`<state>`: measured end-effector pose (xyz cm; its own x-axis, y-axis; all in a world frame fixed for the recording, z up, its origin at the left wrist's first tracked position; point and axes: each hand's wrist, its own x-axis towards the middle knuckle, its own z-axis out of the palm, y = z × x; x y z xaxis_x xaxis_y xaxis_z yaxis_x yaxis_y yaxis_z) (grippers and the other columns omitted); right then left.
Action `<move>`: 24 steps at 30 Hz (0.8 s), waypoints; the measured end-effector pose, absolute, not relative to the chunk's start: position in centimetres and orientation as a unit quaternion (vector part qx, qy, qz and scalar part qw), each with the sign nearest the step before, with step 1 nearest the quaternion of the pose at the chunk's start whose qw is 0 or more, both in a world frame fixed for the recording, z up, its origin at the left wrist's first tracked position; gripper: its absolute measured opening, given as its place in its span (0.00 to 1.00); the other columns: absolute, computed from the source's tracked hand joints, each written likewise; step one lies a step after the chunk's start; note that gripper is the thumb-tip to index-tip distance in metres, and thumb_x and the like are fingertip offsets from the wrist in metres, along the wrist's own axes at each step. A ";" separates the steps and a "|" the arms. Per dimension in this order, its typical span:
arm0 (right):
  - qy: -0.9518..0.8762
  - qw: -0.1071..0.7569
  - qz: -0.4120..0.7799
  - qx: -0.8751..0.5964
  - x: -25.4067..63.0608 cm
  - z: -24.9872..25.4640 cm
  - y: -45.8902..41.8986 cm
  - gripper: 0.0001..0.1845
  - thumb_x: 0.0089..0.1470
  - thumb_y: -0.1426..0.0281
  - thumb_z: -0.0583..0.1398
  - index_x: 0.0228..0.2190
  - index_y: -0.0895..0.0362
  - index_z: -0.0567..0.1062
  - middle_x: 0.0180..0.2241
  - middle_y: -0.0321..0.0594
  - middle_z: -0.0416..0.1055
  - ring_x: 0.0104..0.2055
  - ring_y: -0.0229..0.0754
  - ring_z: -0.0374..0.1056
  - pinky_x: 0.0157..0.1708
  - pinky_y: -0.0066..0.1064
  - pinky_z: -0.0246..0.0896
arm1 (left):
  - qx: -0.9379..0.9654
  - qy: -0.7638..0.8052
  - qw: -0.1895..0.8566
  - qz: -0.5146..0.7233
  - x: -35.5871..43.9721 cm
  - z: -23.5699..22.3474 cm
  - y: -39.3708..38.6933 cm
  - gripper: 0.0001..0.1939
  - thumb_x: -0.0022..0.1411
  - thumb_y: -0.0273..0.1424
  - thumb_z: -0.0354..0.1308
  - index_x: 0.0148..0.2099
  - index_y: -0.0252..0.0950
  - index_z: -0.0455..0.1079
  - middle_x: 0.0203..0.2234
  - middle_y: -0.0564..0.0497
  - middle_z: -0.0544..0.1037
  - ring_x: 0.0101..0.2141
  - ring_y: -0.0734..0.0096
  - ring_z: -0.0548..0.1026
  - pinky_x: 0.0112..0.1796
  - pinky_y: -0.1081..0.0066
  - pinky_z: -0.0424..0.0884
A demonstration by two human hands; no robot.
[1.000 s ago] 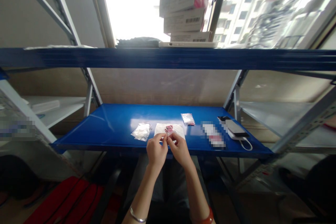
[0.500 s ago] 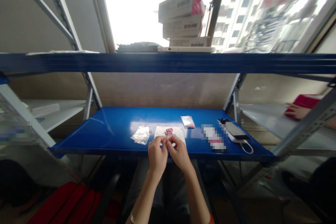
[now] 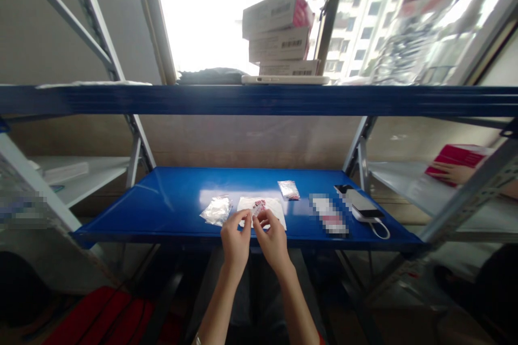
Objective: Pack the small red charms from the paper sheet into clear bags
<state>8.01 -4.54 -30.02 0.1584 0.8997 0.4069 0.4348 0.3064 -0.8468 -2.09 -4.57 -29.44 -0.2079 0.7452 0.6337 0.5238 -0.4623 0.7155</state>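
At a blue steel rack (image 3: pixel 259 100) beneath a bright window (image 3: pixel 202 16), cardboard boxes (image 3: pixel 278 32) stack askew above the upper beam. On the glossy lower shelf (image 3: pixel 178 186), a crinkled clear plastic bag (image 3: pixel 216 211) lies just beside a white paper sheet (image 3: pixel 267 214) bearing red beads (image 3: pixel 261 204), with a small packet (image 3: pixel 288 190) behind them. A grey power bank (image 3: pixel 361 202) with a white cable sits further right. Just over the shelf's front edge, the left hand (image 3: pixel 235 242) and right hand (image 3: pixel 273 242) nearly meet, pinching a small pale piece (image 3: pixel 256 209) between their fingertips, its short length slanting up and rightward above the paper. Well off to the right, a co-worker's hand (image 3: pixel 453 172) rests against a red box (image 3: pixel 457 159).
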 end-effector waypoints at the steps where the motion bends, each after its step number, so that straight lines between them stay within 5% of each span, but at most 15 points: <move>1: -0.594 0.545 0.207 -0.554 8.1 -30.0 -4.5 0.09 0.51 0.62 0.56 0.28 0.54 0.66 0.28 0.36 0.69 0.27 0.38 0.65 0.24 0.27 0.54 | 0.629 0.506 0.092 0.583 -1.9 -29.5 -4.6 0.10 0.61 0.33 0.52 0.38 0.36 0.73 0.34 0.47 0.79 0.37 0.65 0.76 0.40 0.66 0.70; 13: -0.560 0.595 0.204 -0.539 8.3 -30.7 -4.2 0.14 0.52 0.62 0.57 0.35 0.56 0.76 0.42 0.47 0.68 0.32 0.41 0.67 0.29 0.31 0.62 | 0.651 0.477 0.055 0.587 -0.7 -29.5 -5.1 0.11 0.61 0.29 0.52 0.42 0.37 0.74 0.38 0.46 0.79 0.41 0.64 0.76 0.44 0.62 0.71; 19: -0.573 0.594 0.157 -0.542 9.1 -32.0 -3.1 0.17 0.47 0.65 0.60 0.40 0.56 0.76 0.43 0.48 0.69 0.44 0.49 0.66 0.39 0.38 0.64 | 0.701 0.436 0.056 0.562 -1.9 -29.4 -4.3 0.10 0.59 0.26 0.53 0.41 0.38 0.74 0.40 0.47 0.77 0.43 0.64 0.74 0.47 0.61 0.69; 24: -0.623 0.558 0.103 -0.538 9.9 -32.2 -2.9 0.18 0.42 0.67 0.64 0.39 0.52 0.78 0.47 0.48 0.68 0.50 0.52 0.62 0.50 0.46 0.56 | 0.747 0.472 0.053 0.464 -3.4 -30.1 -3.8 0.32 0.52 0.18 0.53 0.60 0.40 0.59 0.57 0.44 0.65 0.57 0.58 0.61 0.55 0.54 0.59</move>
